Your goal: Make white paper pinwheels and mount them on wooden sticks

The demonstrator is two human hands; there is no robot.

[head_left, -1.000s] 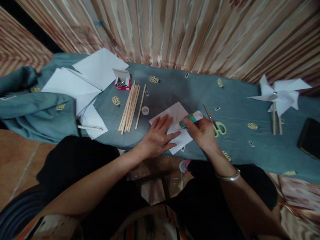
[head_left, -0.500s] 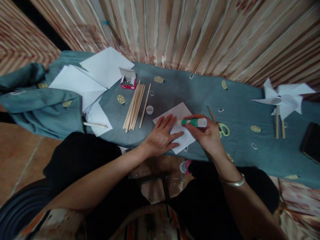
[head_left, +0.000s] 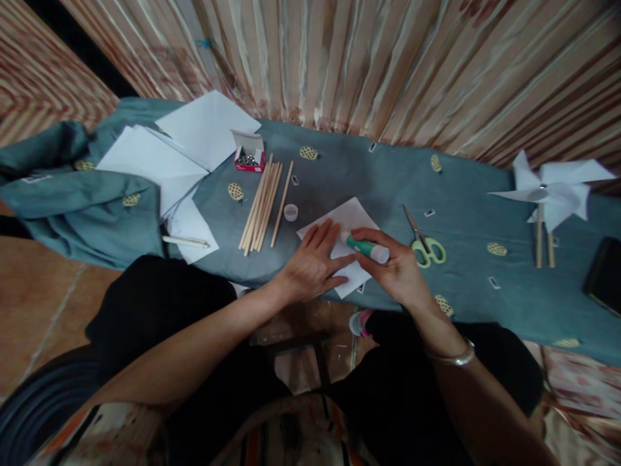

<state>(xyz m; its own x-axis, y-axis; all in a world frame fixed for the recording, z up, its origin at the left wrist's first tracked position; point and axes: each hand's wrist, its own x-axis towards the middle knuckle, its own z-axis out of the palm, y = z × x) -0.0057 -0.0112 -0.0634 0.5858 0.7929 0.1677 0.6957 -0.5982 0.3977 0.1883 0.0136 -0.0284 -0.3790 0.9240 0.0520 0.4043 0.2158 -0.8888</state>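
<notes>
A square sheet of white paper (head_left: pixel 353 272) lies turned cornerwise on the cloth in front of me. My left hand (head_left: pixel 313 262) rests flat on its left part with the fingers spread. Between the fingers of my right hand (head_left: pixel 395 265) is a green and white glue stick (head_left: pixel 366 247), tilted, its tip at the middle of the paper close to my left fingers. Whether the tip touches the paper is hard to make out. A white round cap (head_left: pixel 290 212) sits left of the paper, and green-handled scissors (head_left: pixel 424 241) lie just right of my right hand.
Several wooden sticks (head_left: pixel 262 207) lie left of the cap, below a red box of small metal pins (head_left: pixel 249 155). White sheets (head_left: pixel 150 162) and a pen (head_left: pixel 187 242) are farther left. At right are a paper pinwheel (head_left: pixel 546 188) and a dark phone-like object (head_left: pixel 604 275).
My right hand has moved slightly left and toward me, tilting the glue stick's back end downward. The scissors' handles now show fully. My left hand stays on the paper.
</notes>
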